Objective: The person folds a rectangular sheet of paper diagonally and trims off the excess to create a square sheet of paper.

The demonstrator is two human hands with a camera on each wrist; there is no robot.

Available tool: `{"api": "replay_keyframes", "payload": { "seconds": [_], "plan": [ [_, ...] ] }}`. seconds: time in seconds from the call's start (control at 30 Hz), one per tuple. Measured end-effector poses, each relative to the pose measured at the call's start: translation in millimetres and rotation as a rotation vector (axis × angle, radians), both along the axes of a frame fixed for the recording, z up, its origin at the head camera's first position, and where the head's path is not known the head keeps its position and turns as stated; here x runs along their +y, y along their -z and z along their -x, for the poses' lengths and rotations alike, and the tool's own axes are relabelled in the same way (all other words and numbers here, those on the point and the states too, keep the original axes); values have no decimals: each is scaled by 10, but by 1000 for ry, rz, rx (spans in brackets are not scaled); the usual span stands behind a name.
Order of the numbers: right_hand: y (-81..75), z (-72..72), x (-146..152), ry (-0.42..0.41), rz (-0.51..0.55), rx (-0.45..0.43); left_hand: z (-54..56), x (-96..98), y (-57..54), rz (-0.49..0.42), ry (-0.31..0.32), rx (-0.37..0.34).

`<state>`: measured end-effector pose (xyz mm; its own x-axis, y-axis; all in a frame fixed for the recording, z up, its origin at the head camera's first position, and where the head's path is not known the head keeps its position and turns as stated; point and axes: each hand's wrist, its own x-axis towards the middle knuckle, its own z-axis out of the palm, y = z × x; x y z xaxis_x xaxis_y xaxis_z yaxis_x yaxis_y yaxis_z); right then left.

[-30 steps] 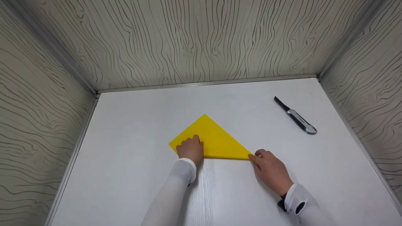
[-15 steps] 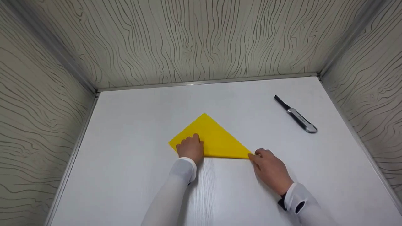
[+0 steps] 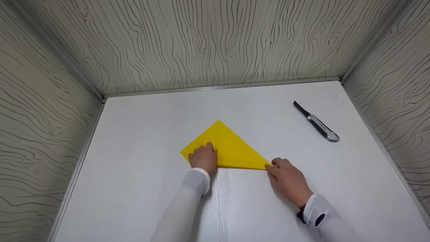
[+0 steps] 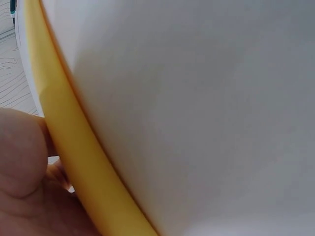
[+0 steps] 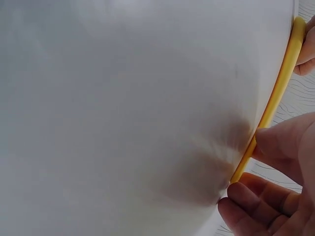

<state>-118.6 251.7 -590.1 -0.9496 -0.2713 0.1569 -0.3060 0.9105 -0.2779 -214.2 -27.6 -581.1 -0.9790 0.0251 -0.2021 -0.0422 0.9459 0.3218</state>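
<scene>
A sheet of yellow paper (image 3: 231,148), folded to a triangle-like shape, lies on the white table in the head view. Its folded edge runs along the near side and looks slightly rounded in the left wrist view. On the paper's left part, my left hand (image 3: 204,159) presses down with curled fingers; its fingertips are hidden from above. At the right corner, my right hand (image 3: 290,181) pinches the paper between thumb and fingers. In the right wrist view, the right thumb (image 5: 275,140) touches the folded edge (image 5: 275,98), with the fingers bent close to the corner's tip.
A utility knife (image 3: 317,122) with a grey and black handle and a dark blade lies at the back right of the white table (image 3: 141,134). Wood-patterned panels (image 3: 215,43) stand around the back and sides, with metal strips along the table's edges.
Both hands stay in nearly the same places on the paper. The right fingers have shifted very slightly at the corner. The head view has tilted a little.
</scene>
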Motion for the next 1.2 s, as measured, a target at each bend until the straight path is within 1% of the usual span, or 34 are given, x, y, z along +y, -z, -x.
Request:
{"api": "replay_keyframes", "payload": {
  "seconds": [0.13, 0.27, 0.37, 0.47, 0.53, 0.6, 0.63, 0.7, 0.77, 0.83, 0.87, 0.9, 0.93, 0.97, 1.03, 1.13, 1.2],
  "plan": [
    [-25, 11, 1, -8, -18, -34, -3, -15, -5, -33, -9, 0],
    [-55, 25, -13, -8, -51, -68, -7, -46, -23, -82, -21, 18],
    [-78, 35, -28, -5, -66, -91, -5, -48, -40, -106, -18, 71],
    [-92, 37, -31, -5, -67, -104, -15, -18, -51, -94, 20, 168],
    [-93, 37, -25, -6, -64, -100, -41, 16, -59, -59, 78, 245],
    [-92, 37, -23, -9, -61, -92, -83, 61, -66, 13, 173, 330],
    [-92, 37, -22, -12, -60, -88, -113, 90, -71, 53, 228, 369],
    [-89, 39, -23, -14, -59, -85, -197, 158, -74, 152, 362, 431],
    [-92, 45, -30, -11, -69, -90, -305, 238, -77, 246, 506, 467],
    [-96, 52, -39, -10, -79, -98, -434, 311, -67, 316, 623, 449],
    [-97, 56, -45, -9, -84, -103, -499, 337, -57, 340, 664, 424],
    [-100, 58, -50, -9, -89, -106, -559, 355, -44, 361, 691, 397],
    [-104, 61, -55, -8, -90, -110, -611, 365, -26, 375, 702, 369],
    [-105, 62, -60, -8, -89, -113, -655, 367, -5, 380, 697, 338],
    [-104, 63, -61, -3, -83, -118, -722, 343, 41, 381, 661, 287],
    [-99, 59, -50, 8, -75, -114, -779, 278, 108, 332, 591, 248],
    [-92, 53, -38, 7, -72, -104, -806, 224, 145, 302, 559, 229]
  ]
}}
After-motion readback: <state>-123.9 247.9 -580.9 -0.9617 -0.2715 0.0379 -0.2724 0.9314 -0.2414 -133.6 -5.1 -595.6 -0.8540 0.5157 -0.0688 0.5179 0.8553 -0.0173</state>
